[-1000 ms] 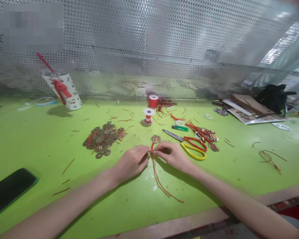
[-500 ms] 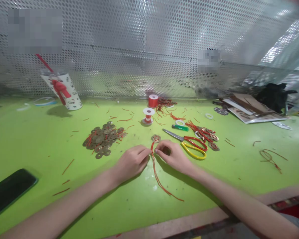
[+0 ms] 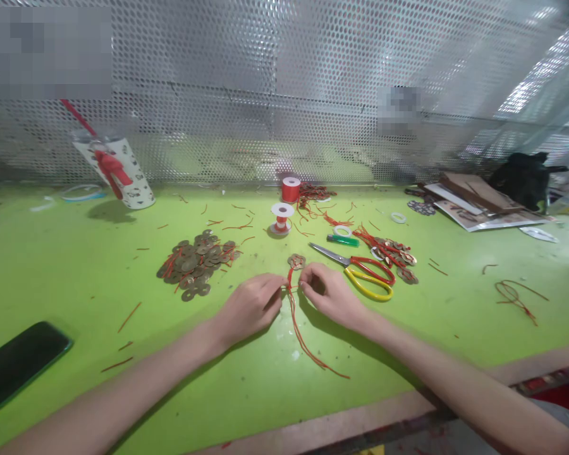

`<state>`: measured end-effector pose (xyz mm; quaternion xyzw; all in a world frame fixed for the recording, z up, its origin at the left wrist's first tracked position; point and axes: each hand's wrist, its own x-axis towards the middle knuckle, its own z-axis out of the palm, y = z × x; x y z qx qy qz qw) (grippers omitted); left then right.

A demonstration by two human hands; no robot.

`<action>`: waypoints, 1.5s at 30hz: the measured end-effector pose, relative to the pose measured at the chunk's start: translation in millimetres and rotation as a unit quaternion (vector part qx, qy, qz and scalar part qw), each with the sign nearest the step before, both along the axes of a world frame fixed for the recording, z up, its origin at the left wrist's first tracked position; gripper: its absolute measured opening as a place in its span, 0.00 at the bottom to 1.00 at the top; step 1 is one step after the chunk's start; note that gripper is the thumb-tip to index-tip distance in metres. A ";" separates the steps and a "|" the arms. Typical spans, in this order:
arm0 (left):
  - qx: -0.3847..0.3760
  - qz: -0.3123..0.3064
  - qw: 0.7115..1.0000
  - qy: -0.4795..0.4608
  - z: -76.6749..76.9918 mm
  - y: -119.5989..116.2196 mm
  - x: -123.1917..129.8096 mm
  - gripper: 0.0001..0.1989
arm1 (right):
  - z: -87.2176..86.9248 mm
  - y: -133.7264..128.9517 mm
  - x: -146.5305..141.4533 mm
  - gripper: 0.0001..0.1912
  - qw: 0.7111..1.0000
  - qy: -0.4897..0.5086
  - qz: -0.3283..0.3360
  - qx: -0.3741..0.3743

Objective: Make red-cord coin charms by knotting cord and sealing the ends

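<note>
A small cluster of coins (image 3: 296, 261) lies on the green table in the middle, with a red cord (image 3: 295, 325) running from it toward the front edge. My left hand (image 3: 258, 300) pinches a thin end of the cord just below the coins, thumb and forefinger pressed together. On the cord's other side, my right hand (image 3: 329, 291) has curled fingers, and its thumb and forefinger also pinch a short cord end. Red-and-yellow scissors (image 3: 370, 278) lie beside my right hand, half open, blades pointing left.
Coin piles lie left (image 3: 194, 259) and right (image 3: 393, 253). Behind are two spools (image 3: 291, 189), (image 3: 281, 219) and a green lighter (image 3: 342, 241). A phone (image 3: 21, 366) is at left, a cup (image 3: 118, 170) at the back left, papers (image 3: 478, 202) at the back right.
My two hands have moved slightly apart at the cord, with the thin ends drawn out sideways. The coins and the long cord lie almost as before.
</note>
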<state>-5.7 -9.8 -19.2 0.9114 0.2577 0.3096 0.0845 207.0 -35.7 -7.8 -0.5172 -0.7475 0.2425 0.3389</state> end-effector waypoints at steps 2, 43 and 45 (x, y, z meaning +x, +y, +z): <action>-0.003 0.002 1.000 0.002 -0.4 -0.1 -0.5 0.09 | -0.6 -0.5 0.2 0.06 1.000 -0.004 -0.004 -0.003; -0.042 0.033 0.999 0.009 0.7 -0.9 11.0 0.10 | 1.0 -6.9 -14.4 0.06 0.976 0.148 -0.041 -0.155; -0.040 0.047 0.998 0.006 0.1 -1.0 11.7 0.12 | 0.5 -6.9 -14.8 0.06 0.977 0.143 -0.045 -0.149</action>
